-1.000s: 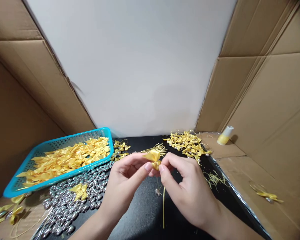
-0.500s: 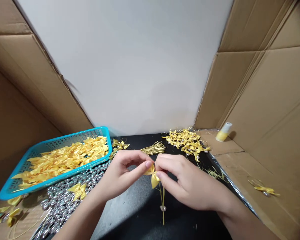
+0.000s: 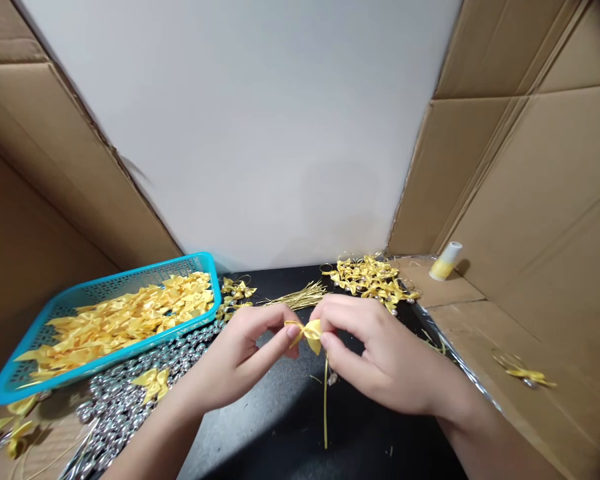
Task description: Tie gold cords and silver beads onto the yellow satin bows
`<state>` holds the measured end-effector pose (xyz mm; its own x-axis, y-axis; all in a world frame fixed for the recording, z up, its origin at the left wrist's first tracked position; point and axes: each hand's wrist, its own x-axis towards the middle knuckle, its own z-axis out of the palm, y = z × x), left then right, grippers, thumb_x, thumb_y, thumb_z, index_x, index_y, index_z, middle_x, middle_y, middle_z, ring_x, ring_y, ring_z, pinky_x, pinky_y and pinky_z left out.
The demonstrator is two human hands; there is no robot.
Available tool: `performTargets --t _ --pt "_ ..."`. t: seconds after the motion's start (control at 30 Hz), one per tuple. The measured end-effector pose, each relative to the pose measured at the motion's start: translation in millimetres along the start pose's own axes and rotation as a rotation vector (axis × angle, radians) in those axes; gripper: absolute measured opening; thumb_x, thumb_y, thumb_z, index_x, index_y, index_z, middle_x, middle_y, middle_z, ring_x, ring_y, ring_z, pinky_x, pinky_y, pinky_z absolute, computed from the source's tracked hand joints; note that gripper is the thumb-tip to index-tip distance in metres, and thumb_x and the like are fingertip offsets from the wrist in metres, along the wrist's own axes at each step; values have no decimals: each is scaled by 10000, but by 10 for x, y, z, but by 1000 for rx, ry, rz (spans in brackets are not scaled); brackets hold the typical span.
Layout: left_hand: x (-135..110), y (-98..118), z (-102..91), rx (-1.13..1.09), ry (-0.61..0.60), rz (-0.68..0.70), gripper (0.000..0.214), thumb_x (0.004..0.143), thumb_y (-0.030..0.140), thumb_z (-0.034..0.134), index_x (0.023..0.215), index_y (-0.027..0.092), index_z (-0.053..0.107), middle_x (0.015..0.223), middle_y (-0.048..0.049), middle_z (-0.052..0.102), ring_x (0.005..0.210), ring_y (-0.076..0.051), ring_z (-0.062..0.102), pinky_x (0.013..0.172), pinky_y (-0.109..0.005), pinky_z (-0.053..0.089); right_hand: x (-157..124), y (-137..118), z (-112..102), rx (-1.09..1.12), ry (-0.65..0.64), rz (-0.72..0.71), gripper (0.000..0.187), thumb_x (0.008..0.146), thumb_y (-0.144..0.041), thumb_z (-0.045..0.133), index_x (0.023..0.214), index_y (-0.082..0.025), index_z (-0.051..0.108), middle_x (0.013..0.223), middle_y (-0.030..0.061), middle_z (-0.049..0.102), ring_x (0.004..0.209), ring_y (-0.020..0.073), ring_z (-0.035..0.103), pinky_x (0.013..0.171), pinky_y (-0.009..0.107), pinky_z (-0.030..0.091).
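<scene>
A small yellow ribbon bow (image 3: 313, 335) is stretched between my two hands above the black tabletop (image 3: 260, 427). My left hand (image 3: 253, 350) pinches its left side between thumb and forefinger. With thumb and forefinger, my right hand (image 3: 367, 350) grips the right side of the same bow. A thin yellow cord (image 3: 325, 413) hangs down below the bow, and a silvery bead (image 3: 333, 379) dangles next to it under my right thumb. The bow's right edge is partly hidden by my fingers.
At left, a turquoise basket (image 3: 3, 387) holds many yellow bows, with silver beads (image 3: 115, 393) in front. Gold cords (image 3: 300, 295) and beaded bows (image 3: 370, 277) lie at the back. A white-and-yellow spool (image 3: 446, 261) stands right on cardboard; another beaded bow (image 3: 530, 379) lies nearer.
The bow has turned in my fingers and my hands have spread slightly. The hanging bead has risen closer to my right thumb, and the cord's strands have separated.
</scene>
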<state>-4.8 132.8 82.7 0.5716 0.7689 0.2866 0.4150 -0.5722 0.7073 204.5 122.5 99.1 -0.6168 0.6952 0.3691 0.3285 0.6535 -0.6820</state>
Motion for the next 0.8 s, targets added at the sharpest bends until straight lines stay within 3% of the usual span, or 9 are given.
performTargets --t 0.27,0.8 --pt "-45 106 59 318 184 72 203 922 208 477 743 175 568 597 25 582 512 -88 503 490 -178 378 9 -40 140 -52 112 102 257 838 -87 458 638 -191 333 661 -38 420 611 95 395 556 250 290" --pt "-52 157 99 395 258 98 199 894 168 500 702 166 552 550 42 534 465 -66 448 456 -152 359 28 -33 186 -7 147 104 267 868 -117 420 648 -199 291 672 -35 391 595 96 374 543 258 271"
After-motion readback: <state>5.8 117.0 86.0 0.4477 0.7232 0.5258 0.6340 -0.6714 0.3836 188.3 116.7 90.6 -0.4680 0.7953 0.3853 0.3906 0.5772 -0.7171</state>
